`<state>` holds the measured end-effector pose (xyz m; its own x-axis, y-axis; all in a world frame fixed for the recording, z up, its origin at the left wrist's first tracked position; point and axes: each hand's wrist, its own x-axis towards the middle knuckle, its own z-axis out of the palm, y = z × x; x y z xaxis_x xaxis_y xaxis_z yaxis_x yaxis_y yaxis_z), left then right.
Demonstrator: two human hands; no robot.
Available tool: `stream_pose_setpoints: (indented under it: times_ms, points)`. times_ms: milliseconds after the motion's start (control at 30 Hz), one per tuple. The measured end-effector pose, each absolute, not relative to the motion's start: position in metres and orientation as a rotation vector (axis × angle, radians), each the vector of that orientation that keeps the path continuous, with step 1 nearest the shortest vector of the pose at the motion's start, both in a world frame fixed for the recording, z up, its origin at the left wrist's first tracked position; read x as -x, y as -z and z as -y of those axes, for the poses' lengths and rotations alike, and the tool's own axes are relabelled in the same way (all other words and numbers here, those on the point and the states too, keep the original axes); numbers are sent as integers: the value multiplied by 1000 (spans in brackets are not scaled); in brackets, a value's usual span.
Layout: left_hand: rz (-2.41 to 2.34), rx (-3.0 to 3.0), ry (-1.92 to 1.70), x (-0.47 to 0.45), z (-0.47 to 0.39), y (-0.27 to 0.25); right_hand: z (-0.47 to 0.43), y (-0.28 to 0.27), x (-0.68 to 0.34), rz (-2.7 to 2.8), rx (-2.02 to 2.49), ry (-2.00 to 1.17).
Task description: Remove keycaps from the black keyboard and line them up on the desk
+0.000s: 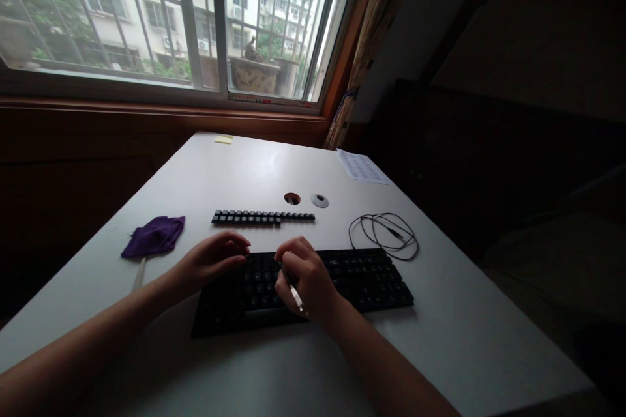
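Observation:
A black keyboard [362, 280] lies in front of me on the white table. My right hand [308, 273] is closed over its middle, gripping a slim, shiny metal tool [296, 296] like a pen or tweezers; its working tip is hidden by the fingers. Over the keyboard's upper left part is my left hand [215, 260], with curved fingers and the thumb apart, and I see nothing held in it. Just behind the keyboard, black keycaps [249, 217] stand lined up in rows.
A purple cloth [155, 236] lies at left, with a pale stick-like thing [139, 273] by it. The keyboard's coiled cable [384, 234] is at right. Farther back are a round table hole [292, 199], its grey cover [319, 200], a printed sheet [362, 167] and yellow notes [223, 139].

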<state>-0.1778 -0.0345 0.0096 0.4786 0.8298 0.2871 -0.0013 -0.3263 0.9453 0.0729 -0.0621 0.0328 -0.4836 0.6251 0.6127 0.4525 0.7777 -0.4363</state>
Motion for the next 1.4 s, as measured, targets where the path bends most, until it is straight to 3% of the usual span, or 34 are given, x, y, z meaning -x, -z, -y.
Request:
stream_pose_setpoints:
  times_ms: [467,1400]
  points:
    - [-711,-1718,-966,177,35,-13,60,-16,-77,2136,729,-540]
    - [-743,-1908,-803,173,33,-6,61,-17,-63,2354,776,-141]
